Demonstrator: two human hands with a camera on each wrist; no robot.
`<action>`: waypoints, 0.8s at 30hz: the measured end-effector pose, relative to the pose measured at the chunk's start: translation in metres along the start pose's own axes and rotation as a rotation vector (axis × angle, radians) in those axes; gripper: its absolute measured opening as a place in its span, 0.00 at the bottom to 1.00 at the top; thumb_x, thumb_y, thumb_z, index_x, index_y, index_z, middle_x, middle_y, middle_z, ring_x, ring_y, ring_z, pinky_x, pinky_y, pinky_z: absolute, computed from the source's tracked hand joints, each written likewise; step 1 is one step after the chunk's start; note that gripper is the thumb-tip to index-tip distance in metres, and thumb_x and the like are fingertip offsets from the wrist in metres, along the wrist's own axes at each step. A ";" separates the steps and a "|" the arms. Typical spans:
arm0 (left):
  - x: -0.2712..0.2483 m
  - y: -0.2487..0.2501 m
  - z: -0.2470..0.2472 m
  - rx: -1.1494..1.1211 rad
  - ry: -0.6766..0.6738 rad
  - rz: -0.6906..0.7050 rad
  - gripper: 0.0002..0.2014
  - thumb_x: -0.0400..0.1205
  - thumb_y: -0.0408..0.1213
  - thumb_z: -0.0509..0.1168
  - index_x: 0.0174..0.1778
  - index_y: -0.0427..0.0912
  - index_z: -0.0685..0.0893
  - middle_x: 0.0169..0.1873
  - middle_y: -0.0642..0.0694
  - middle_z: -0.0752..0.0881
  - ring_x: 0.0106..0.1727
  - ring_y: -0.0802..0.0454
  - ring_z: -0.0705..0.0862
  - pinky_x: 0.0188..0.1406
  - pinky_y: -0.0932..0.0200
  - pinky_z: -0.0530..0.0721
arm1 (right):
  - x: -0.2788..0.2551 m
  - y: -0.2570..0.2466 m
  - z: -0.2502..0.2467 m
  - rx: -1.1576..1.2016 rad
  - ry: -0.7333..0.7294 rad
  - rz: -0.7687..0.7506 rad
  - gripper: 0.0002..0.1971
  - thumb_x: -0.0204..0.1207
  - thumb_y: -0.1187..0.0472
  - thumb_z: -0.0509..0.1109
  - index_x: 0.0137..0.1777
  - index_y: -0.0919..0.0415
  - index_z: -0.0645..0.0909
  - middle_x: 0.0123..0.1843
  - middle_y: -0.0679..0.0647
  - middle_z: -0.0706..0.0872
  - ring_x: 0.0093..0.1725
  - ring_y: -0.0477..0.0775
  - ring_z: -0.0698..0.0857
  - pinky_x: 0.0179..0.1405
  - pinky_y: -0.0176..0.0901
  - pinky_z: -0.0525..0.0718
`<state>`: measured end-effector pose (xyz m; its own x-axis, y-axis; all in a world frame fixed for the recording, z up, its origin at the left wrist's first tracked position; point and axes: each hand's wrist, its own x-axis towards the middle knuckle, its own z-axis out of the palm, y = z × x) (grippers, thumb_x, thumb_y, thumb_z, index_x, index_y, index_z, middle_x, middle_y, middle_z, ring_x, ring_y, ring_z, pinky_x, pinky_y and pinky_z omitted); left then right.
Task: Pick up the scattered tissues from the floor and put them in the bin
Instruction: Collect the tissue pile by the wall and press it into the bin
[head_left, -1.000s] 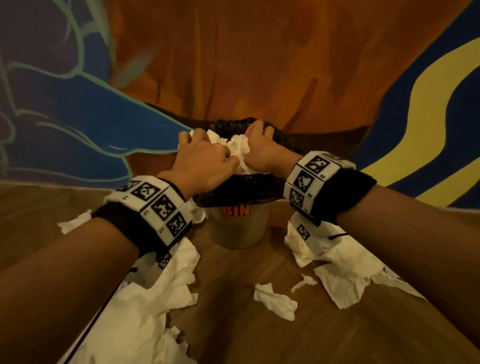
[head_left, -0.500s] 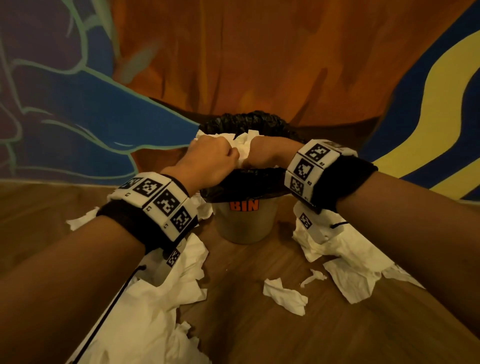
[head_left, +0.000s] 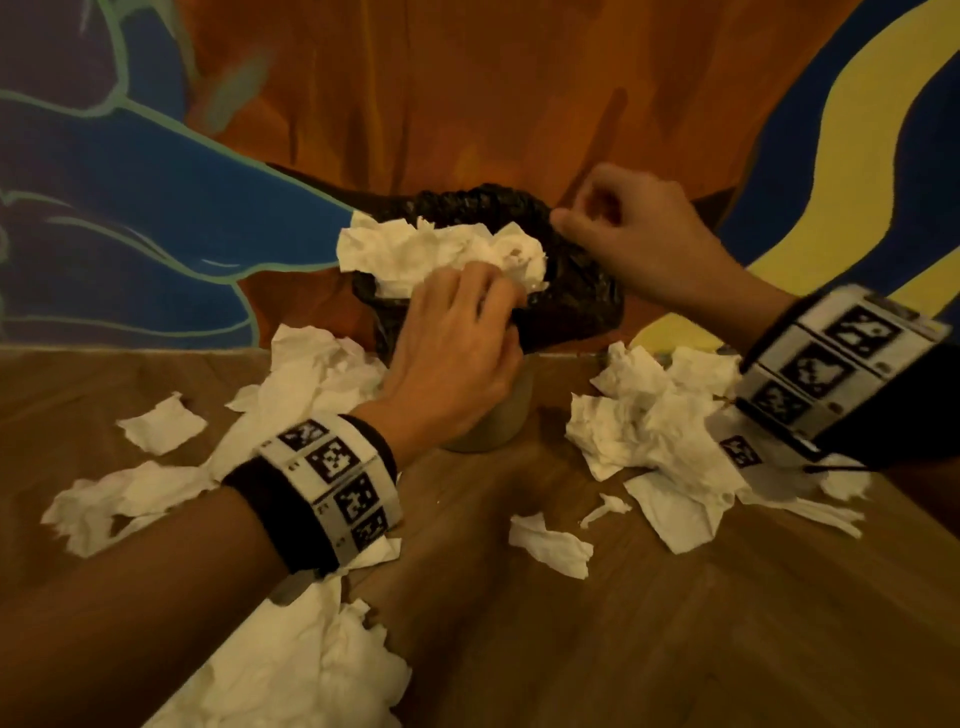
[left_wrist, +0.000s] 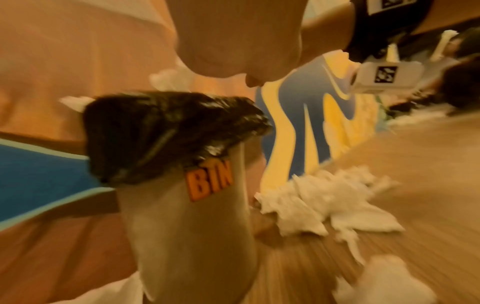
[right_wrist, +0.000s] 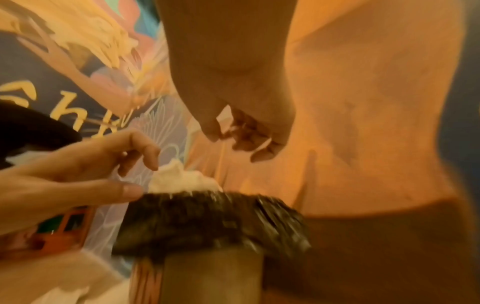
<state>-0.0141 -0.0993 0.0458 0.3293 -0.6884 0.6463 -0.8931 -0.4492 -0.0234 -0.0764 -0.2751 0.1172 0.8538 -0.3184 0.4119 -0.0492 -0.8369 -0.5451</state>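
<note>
The bin (head_left: 571, 312) is grey with a black liner and an orange "BIN" label (left_wrist: 209, 179). It stands on the wooden floor by the painted wall. Crumpled white tissues (head_left: 441, 249) are heaped in its mouth and show over the rim (right_wrist: 182, 179). My left hand (head_left: 462, 327) lies over the near rim with fingers relaxed and spread (right_wrist: 91, 164), fingertips touching the heap. My right hand (head_left: 623, 234) hovers just right of the bin and above it. Its fingers (right_wrist: 249, 135) are loosely curled and hold nothing.
Scattered tissues lie on the floor around the bin: a pile on the left (head_left: 311, 374), a pile on the right (head_left: 660, 415), a small piece in front (head_left: 550, 545) and a big heap under my left forearm (head_left: 291, 665). The mural wall (head_left: 467, 104) stands right behind the bin.
Both hands were pushing tissues down into the bin. Now the right hand has lifted off to the right, empty, and the left hand has loosened over the near rim.
</note>
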 end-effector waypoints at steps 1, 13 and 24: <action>-0.009 0.011 0.009 0.000 -0.052 0.075 0.14 0.77 0.42 0.64 0.56 0.42 0.75 0.53 0.40 0.79 0.50 0.47 0.68 0.46 0.55 0.64 | -0.012 0.013 0.000 0.005 0.001 0.006 0.15 0.79 0.48 0.65 0.44 0.61 0.78 0.35 0.54 0.80 0.32 0.47 0.75 0.32 0.42 0.72; -0.116 0.082 0.095 -0.240 -1.201 -0.029 0.26 0.85 0.44 0.59 0.79 0.60 0.61 0.82 0.42 0.45 0.79 0.33 0.54 0.76 0.37 0.63 | -0.177 0.159 0.092 -0.347 -0.816 0.297 0.26 0.80 0.39 0.59 0.77 0.35 0.60 0.79 0.53 0.58 0.75 0.67 0.64 0.71 0.61 0.73; -0.104 0.057 0.093 -0.423 -1.027 -0.247 0.07 0.82 0.32 0.62 0.55 0.41 0.77 0.63 0.42 0.76 0.58 0.49 0.77 0.50 0.60 0.74 | -0.202 0.154 0.108 0.079 -0.718 0.323 0.04 0.78 0.57 0.70 0.50 0.51 0.85 0.52 0.48 0.86 0.51 0.42 0.83 0.53 0.40 0.82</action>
<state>-0.0711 -0.1065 -0.0938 0.4321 -0.8363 -0.3374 -0.7363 -0.5432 0.4035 -0.2010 -0.2914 -0.1285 0.9305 -0.1528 -0.3329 -0.3378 -0.7095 -0.6185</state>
